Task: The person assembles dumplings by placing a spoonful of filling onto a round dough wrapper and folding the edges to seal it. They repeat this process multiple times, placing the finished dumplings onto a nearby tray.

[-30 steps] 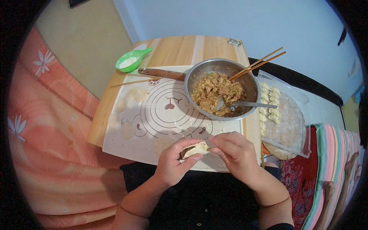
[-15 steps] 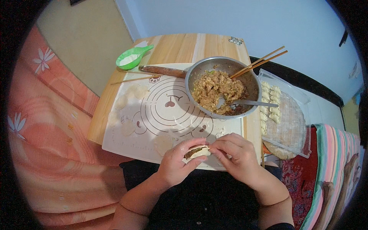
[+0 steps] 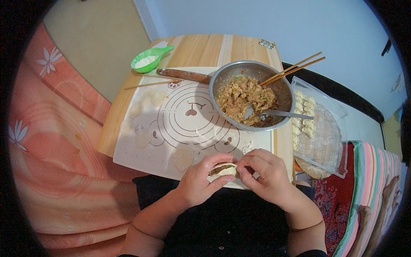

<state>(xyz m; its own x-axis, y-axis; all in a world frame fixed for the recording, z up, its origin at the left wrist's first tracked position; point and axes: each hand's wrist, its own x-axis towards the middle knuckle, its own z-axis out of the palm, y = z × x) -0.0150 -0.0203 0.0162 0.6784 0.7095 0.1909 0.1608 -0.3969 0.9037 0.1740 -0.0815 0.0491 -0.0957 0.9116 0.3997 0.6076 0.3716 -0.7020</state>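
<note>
Above the near edge of a white printed baking mat [image 3: 188,96], my left hand [image 3: 199,180] cups a dumpling [image 3: 223,170], its wrapper folded over brown filling. The upper side still gapes, showing the filling. My right hand [image 3: 266,173] pinches the dumpling's right end between thumb and fingers. A flat round wrapper [image 3: 183,158] lies just left of my left hand, and several more pale wrappers [image 3: 147,102] rest on the mat's left part. Beyond my right hand stands a metal bowl [image 3: 215,99] of minced filling [image 3: 244,98], with a metal-handled utensil [image 3: 287,114] and a pair of chopsticks [image 3: 295,68] in it.
A rolling pin [image 3: 184,76] lies against the bowl's left side. Near it are a thin stick [image 3: 152,84] and a green scoop [image 3: 157,53] of white flour. Right of the table, a clear tray [image 3: 344,147] with rows of finished dumplings [image 3: 308,115] sits over a round woven tray [image 3: 317,170].
The fold of wrapper has closed a little more over the filling at the right end. Both hands stay in nearly the same place; the whole view has shifted slightly.
</note>
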